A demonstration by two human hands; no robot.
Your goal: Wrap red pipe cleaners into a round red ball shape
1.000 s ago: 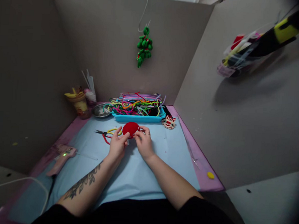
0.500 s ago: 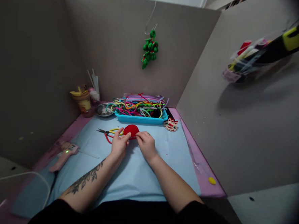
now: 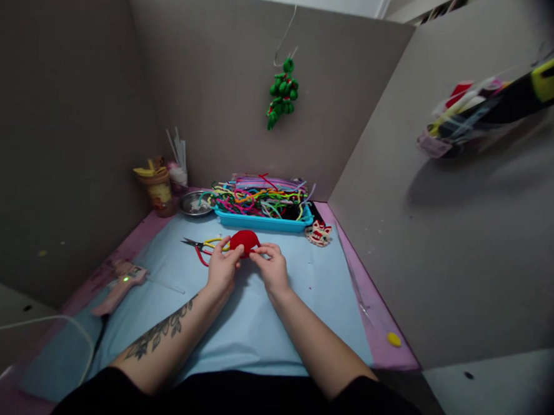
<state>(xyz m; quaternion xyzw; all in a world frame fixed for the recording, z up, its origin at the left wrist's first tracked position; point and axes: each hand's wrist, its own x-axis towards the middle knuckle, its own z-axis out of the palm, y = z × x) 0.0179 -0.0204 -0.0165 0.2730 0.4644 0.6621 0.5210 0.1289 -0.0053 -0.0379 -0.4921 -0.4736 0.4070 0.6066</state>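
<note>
Both my hands meet over a fuzzy red round piece (image 3: 245, 239) on the light blue mat (image 3: 233, 311). My left hand (image 3: 222, 267) pinches its left edge with thumb and fingers. My right hand (image 3: 270, 267) pinches its right edge, fingers curled. Small scissors with yellow and red handles (image 3: 202, 246) lie just left of my left hand. Behind the red piece stands a blue tray (image 3: 263, 222) heaped with coloured pipe cleaners (image 3: 256, 198).
A pink glue gun (image 3: 120, 285) with a green light lies at the left, its white cord trailing off. A metal dish (image 3: 194, 204), a cup (image 3: 158, 190), a small red-white figure (image 3: 318, 232), a yellow bit (image 3: 394, 338). Grey partition walls enclose the desk; a green ornament (image 3: 282, 94) hangs behind.
The view has shifted slightly, so everything sits a little to the right. My hands stay on the red piece, fingers working at its edges.
</note>
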